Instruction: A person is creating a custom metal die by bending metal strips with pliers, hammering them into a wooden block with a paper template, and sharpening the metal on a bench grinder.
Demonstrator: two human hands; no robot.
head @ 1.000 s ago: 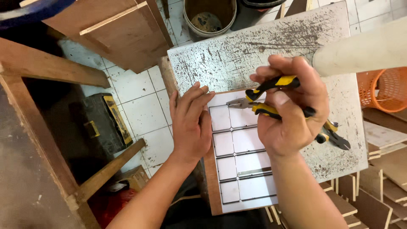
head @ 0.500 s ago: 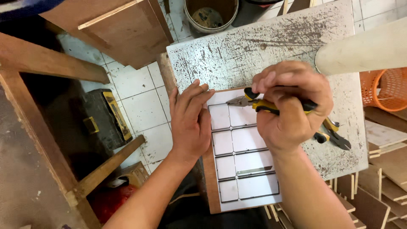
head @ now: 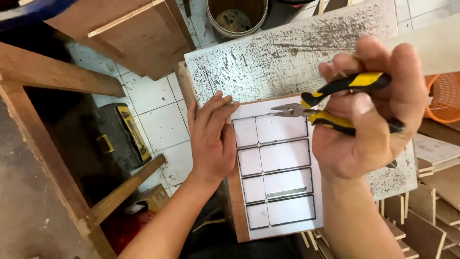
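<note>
A white board (head: 282, 158) carrying a dark wire grid of rectangular cells lies on a scratched grey work slab (head: 282, 57). My left hand (head: 213, 139) presses flat on the board's left edge, fingers together and pointing up. My right hand (head: 371, 110) is raised over the board's right side and grips black-and-yellow pliers (head: 330, 103) by the handles. The pliers' jaws point left, slightly apart, above the top row of the grid. A small flat metal strip (head: 286, 193) lies in one of the lower cells.
A round bucket (head: 237, 17) stands beyond the slab. Brown plywood panels (head: 139, 33) lean at the top left, a wooden frame (head: 52, 72) runs along the left. A black-and-yellow toolbox (head: 117, 136) sits on the tiled floor. An orange basket (head: 443, 98) is at right, wood offcuts (head: 421, 225) below.
My right hand has lifted up and toward the camera with the pliers, whose jaws have come off the grid's top edge. My left hand stays pressed on the board.
</note>
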